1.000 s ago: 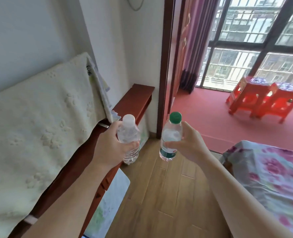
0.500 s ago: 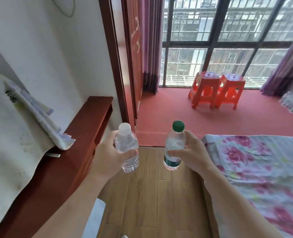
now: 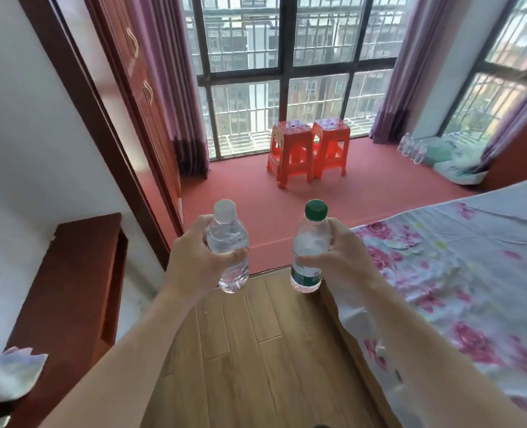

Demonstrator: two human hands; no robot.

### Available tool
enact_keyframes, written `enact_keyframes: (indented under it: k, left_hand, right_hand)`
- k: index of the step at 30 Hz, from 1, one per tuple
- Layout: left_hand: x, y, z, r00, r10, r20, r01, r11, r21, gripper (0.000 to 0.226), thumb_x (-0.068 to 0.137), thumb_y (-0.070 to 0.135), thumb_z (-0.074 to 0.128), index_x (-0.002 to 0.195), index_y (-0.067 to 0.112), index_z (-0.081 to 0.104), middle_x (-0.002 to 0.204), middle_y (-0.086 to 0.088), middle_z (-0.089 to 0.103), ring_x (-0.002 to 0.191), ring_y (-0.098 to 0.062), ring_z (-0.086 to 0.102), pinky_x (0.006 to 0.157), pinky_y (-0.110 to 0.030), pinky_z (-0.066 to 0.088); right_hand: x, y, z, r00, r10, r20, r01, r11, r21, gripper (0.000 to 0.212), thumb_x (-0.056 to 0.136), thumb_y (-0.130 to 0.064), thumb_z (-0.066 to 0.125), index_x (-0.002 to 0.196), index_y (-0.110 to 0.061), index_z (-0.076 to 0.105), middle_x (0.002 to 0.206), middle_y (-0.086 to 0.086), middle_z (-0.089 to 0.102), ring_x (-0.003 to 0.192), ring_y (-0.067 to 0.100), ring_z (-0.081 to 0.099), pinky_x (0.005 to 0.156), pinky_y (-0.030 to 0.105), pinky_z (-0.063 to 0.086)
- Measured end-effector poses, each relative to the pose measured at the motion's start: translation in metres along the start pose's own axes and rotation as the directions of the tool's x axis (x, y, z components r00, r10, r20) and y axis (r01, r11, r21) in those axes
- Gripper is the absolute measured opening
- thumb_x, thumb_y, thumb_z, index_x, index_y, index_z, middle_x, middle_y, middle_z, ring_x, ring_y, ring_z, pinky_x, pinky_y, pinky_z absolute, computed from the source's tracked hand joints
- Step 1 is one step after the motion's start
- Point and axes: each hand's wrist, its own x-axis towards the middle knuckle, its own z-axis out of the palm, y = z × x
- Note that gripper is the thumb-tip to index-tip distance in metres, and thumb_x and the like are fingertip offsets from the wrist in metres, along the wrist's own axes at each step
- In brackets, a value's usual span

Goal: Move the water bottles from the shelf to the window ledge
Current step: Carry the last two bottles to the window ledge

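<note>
The left hand [image 3: 194, 261] grips a clear plastic water bottle with a white cap [image 3: 226, 236] around its middle, the fingers curled across the front, so that the cap and shoulder stand above the hand and the base shows below it. The right hand [image 3: 342, 257] holds in the same way a clear plastic water bottle with a green cap and a green label [image 3: 311, 239]; the thumb lies across the front just above the label. Both bottles are nearly upright, side by side but apart, in the air over the light wooden floor [image 3: 256, 350] near the edge of the red window ledge [image 3: 240, 196]. On the ledge, two orange plastic stools [image 3: 308, 152] stand together, and several small clear bottles [image 3: 413, 148] stand in a row at the far right. A dark red wooden shelf [image 3: 70, 273] is at the left, and a bed with a flowered sheet [image 3: 457, 257] at the right.
</note>
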Motion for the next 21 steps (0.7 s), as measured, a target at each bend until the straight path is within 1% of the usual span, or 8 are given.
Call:
enact_keyframes:
  k: [2,5,8,11,13,16,19,21]
  left_hand:
    - [0.024,-0.003,0.015,0.998,0.019,0.052,-0.020,1.000,0.008,0.062,0.062,0.038,0.092,0.115,0.035,0.060,0.098,0.016,0.070,0.084,0.003,0.065,0.069,-0.012,0.046]
    - [0.062,-0.003,0.042,0.994,0.022,0.110,-0.023,1.000,0.007,0.067,0.058,0.044,0.091,0.116,0.038,0.059,0.100,0.017,0.069,0.090,-0.005,0.067,0.081,-0.031,0.054]
    - [0.102,0.001,0.072,0.986,0.048,0.160,-0.045,0.999,-0.021,0.068,0.059,0.036,0.094,0.118,0.035,0.060,0.102,0.018,0.068,0.093,-0.002,0.065,0.084,-0.032,0.054]
    - [0.147,0.004,0.094,0.985,0.046,0.169,-0.043,0.999,-0.023,0.070,0.057,0.037,0.095,0.118,0.035,0.060,0.102,0.016,0.069,0.093,-0.006,0.066,0.085,-0.035,0.056]
    - [0.179,0.007,0.105,0.986,0.047,0.160,-0.045,0.999,-0.015,0.073,0.057,0.040,0.095,0.120,0.034,0.059,0.104,0.014,0.069,0.094,-0.008,0.067,0.085,-0.036,0.056]
    - [0.223,0.012,0.112,0.993,0.054,0.105,-0.054,0.999,0.000,0.071,0.057,0.044,0.094,0.118,0.035,0.060,0.102,0.016,0.070,0.093,-0.005,0.067,0.082,-0.030,0.055]
    - [0.257,0.014,0.114,0.996,0.045,0.081,-0.047,0.999,0.017,0.068,0.059,0.044,0.093,0.118,0.033,0.061,0.099,0.021,0.067,0.091,0.005,0.063,0.073,-0.016,0.046]
    - [0.281,0.012,0.116,0.997,0.034,0.072,-0.035,0.999,0.011,0.067,0.060,0.042,0.093,0.118,0.032,0.062,0.098,0.023,0.066,0.089,0.009,0.061,0.071,-0.015,0.044]
  right_hand:
    - [0.011,0.003,-0.008,0.999,0.026,-0.022,-0.027,1.000,-0.005,0.057,0.058,-0.029,0.086,0.108,-0.033,0.060,0.095,-0.011,0.069,0.089,0.008,0.067,0.075,0.032,0.056]
    - [0.038,0.011,-0.021,0.996,0.072,-0.060,-0.072,0.997,0.002,0.053,0.063,-0.023,0.086,0.108,-0.028,0.059,0.095,-0.012,0.067,0.087,0.003,0.065,0.063,0.018,0.045]
    - [0.077,0.022,-0.030,0.993,0.086,-0.082,-0.085,0.996,0.012,0.054,0.063,-0.022,0.086,0.109,-0.028,0.059,0.096,-0.010,0.068,0.086,0.005,0.066,0.060,0.015,0.045]
    - [0.123,0.034,-0.040,0.989,0.115,-0.098,-0.110,0.992,0.059,0.054,0.063,-0.017,0.085,0.109,-0.029,0.060,0.094,-0.010,0.068,0.084,0.003,0.066,0.054,0.008,0.044]
    - [0.157,0.038,-0.046,0.989,0.119,-0.093,-0.114,0.992,0.061,0.055,0.061,-0.020,0.085,0.108,-0.031,0.060,0.093,-0.011,0.070,0.084,0.004,0.068,0.058,0.012,0.047]
    - [0.209,0.037,-0.053,0.993,0.101,-0.063,-0.099,0.995,0.032,0.059,0.058,-0.025,0.086,0.111,-0.032,0.060,0.096,-0.010,0.071,0.088,0.009,0.069,0.071,0.027,0.056]
    - [0.254,0.031,-0.055,0.995,0.076,-0.070,-0.074,0.997,0.027,0.059,0.058,-0.023,0.087,0.110,-0.031,0.061,0.096,-0.010,0.070,0.089,0.010,0.067,0.072,0.028,0.055]
    - [0.280,0.026,-0.054,0.994,0.079,-0.070,-0.077,0.997,0.024,0.058,0.058,-0.023,0.087,0.109,-0.033,0.061,0.095,-0.010,0.070,0.088,0.009,0.067,0.071,0.027,0.054]
